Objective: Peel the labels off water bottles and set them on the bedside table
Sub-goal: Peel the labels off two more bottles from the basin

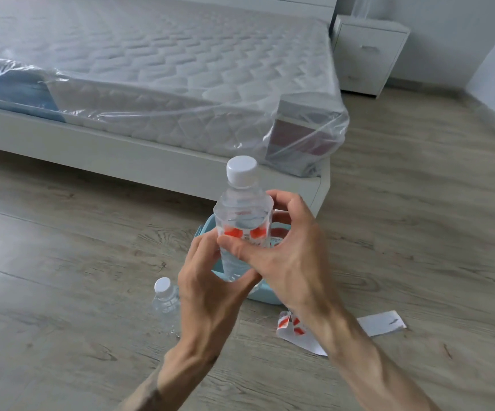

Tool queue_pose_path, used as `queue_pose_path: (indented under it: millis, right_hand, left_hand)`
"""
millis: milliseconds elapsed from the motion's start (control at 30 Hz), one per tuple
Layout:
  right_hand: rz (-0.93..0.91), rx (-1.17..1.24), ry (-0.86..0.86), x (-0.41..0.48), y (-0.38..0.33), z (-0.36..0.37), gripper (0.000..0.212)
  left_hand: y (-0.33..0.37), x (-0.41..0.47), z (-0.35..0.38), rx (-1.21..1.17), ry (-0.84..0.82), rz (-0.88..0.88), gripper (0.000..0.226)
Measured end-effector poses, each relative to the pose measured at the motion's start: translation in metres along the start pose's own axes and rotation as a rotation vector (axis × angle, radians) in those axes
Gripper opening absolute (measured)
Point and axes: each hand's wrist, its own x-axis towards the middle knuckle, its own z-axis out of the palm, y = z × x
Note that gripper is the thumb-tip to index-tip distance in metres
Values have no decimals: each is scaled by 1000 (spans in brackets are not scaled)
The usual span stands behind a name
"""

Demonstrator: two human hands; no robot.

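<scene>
Flanking the held bottle [241,215]: bare bottle [166,304], peeled labels [292,324], floor-bound.

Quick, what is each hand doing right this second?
Left hand: closed around the lower part of the water bottle, holding it upright.
Right hand: thumb and fingers pinching the bottle's label, gripping it.

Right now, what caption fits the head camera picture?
Both hands peel the label off a water bottle near the bed.
</scene>
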Motion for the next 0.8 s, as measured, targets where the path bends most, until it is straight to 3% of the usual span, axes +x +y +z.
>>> queue_pose_path:
  millis: [100, 233, 533, 800]
  right_hand:
    - [34, 56, -200, 6, 2, -19, 75]
    - [82, 283, -373, 12, 8, -43, 49]
    - [74, 384, -292, 18, 15, -43, 35]
    - [-33, 190, -194, 15, 16, -45, 19]
  left_hand:
    - [-12, 8, -15, -185, -145, -39, 49]
    - [-17, 14, -28, -302, -238, -75, 58]
    - [-15, 15, -36, -420, -361, -113, 63]
    - [-18, 9, -31, -397, -383, -107, 63]
